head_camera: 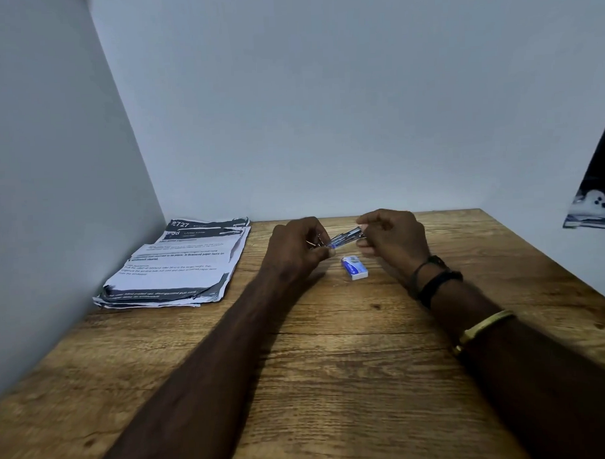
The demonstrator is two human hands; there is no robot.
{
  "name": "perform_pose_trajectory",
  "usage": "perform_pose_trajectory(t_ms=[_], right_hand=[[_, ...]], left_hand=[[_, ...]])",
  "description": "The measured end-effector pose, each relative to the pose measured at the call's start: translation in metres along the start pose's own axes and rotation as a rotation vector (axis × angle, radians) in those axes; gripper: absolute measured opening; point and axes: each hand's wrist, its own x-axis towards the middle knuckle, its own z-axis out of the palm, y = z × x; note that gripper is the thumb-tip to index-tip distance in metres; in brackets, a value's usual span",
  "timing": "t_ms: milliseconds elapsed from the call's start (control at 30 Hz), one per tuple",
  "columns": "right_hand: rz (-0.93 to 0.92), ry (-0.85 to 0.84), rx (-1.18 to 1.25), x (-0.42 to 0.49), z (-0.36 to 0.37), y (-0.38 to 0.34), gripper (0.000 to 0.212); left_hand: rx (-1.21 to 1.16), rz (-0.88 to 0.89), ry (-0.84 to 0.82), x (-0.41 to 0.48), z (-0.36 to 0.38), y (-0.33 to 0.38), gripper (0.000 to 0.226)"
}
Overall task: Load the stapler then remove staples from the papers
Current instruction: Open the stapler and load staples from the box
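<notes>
- Bench (334, 382): wood-grain top with knots, carrying the box of staples and all loose items listed below; set into a corner of plain pale walls.
- Papers (179, 264): stack of printed sheets with dark header and footer bands, edges ragged and uneven. It lies flat on the bench, well left of the box of staples, against the left wall.
- Left hand (295, 250): just left of and above the box of staples, back towards the camera. The fingers are curled, with fingertips and thumb pinching the left end of the stapler. The forearm is bare.
- Stapler (344, 239): small, metal with a blue body, held off the bench between the two hands, directly above the box of staples. It is tilted, right end higher. Thin metal parts stand out at its left end; the detail is too blurred to tell.
- Box of staples (354, 268): small white and blue carton lying flat on the bench. No hand touches it.
- Right hand (394, 241): just right of and above the box of staples, with fingers curled and gripping the right end of the stapler.
- Black wristband (436, 283): on the right wrist, right of the box of staples.
- Gold bangle (483, 327): on the right forearm, further right of the box and nearer the camera.
- Dark picture (595, 198): on the right wall, far right of the box of staples, partly cut off by the frame edge.
</notes>
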Motion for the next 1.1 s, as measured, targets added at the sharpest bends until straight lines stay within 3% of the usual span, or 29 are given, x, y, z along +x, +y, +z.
perform_pose_trajectory(t_ms=[133,400,833,967,1100], right_hand=[[-0.316,0.028,-0.454,-0.005,-0.002,-0.005,0.02],[-0.416,-0.015,-0.769,-0.012,0.0,-0.017,0.025],[-0.495,-0.143,-0.721,-0.02,0.006,-0.02,0.029],[-0.47,-0.05,-0.643,-0.02,0.003,-0.021,0.027],[-0.468,-0.033,-0.733,-0.021,0.001,-0.021,0.024]], left_hand=[[0.027,0.0,0.006,-0.001,0.0,-0.002,0.019],[0.042,0.05,0.025,-0.002,0.001,-0.003,0.016],[0.022,0.092,0.015,0.0,0.003,-0.007,0.01],[0.034,0.083,-0.004,0.001,0.004,-0.007,0.009],[0.046,0.093,-0.005,0.001,0.004,-0.007,0.008]])
